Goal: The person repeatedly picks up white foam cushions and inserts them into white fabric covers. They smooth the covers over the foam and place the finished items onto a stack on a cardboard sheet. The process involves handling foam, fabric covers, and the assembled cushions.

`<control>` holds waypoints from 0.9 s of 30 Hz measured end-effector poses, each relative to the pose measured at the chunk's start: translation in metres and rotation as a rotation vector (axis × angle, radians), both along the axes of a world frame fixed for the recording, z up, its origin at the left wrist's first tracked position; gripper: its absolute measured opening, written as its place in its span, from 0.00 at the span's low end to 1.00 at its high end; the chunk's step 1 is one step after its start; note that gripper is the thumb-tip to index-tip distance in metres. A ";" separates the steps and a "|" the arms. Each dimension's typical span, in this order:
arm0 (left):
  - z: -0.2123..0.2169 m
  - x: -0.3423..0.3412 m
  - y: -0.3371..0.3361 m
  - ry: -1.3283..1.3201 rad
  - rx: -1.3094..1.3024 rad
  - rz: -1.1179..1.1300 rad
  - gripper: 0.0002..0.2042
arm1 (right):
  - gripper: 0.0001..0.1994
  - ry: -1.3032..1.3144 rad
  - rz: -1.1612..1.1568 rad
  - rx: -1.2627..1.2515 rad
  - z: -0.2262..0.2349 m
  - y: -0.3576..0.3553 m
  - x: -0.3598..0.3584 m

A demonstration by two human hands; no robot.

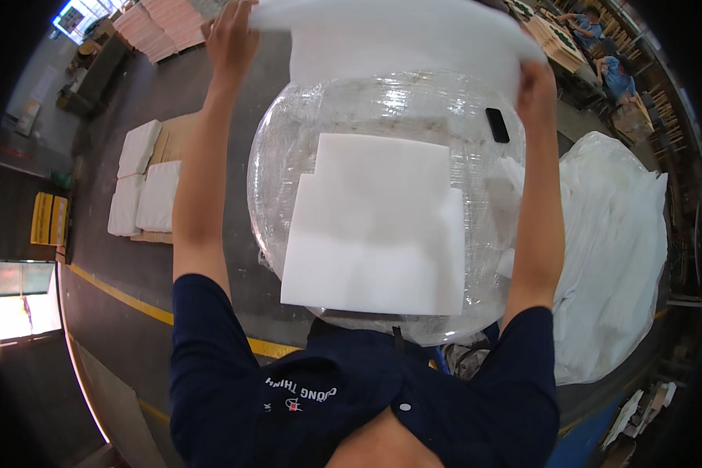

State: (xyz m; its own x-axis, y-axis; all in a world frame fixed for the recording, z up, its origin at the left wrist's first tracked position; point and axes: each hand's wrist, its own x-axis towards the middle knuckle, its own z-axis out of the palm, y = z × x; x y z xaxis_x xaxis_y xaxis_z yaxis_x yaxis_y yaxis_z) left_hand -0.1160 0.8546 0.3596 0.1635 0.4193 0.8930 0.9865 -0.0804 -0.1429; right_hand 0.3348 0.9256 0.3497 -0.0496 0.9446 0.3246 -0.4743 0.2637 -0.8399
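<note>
A white foam sheet (402, 43) stretches between my two raised hands beyond the far side of a work surface wrapped in clear plastic film (281, 179). My left hand (232, 43) grips the sheet's left edge, its fingers curled. At the opposite edge, my right hand (536, 92) is closed on the sheet, slightly blurred. More white foam sheets (374, 249) lie flat in the middle of the wrapped surface, a narrower one showing past a wider one. A black phone (497, 125) rests near the right rim, close to my right forearm.
To the right bulges a big plastic-covered heap of white foam (612, 257). White folded bundles (160, 195) sit on cardboard (181, 136) on the floor at left. Pinkish stacks (160, 27) stand far left. Co-workers (618, 78) sit by wooden parts at far right.
</note>
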 end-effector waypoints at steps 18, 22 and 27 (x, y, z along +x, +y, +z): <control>-0.226 0.112 -0.450 -0.370 -1.675 -0.136 0.23 | 0.25 -0.866 0.226 -0.843 -0.248 -0.425 0.153; -0.207 0.099 -0.378 -0.955 -1.868 -0.173 0.37 | 0.23 -1.310 0.039 -0.492 -0.269 -0.374 0.185; -0.209 0.138 -0.309 -0.385 -1.139 -0.227 0.37 | 0.33 -1.118 -0.313 -0.259 -0.285 -0.242 0.130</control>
State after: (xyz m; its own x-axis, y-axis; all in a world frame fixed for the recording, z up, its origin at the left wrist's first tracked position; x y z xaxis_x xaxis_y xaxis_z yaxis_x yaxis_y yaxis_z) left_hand 0.0215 0.5454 0.1508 0.1410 0.9892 0.0401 0.8961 -0.1448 0.4196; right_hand 0.4644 0.6836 0.0649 0.0606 0.9971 0.0455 0.6098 -0.0009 -0.7925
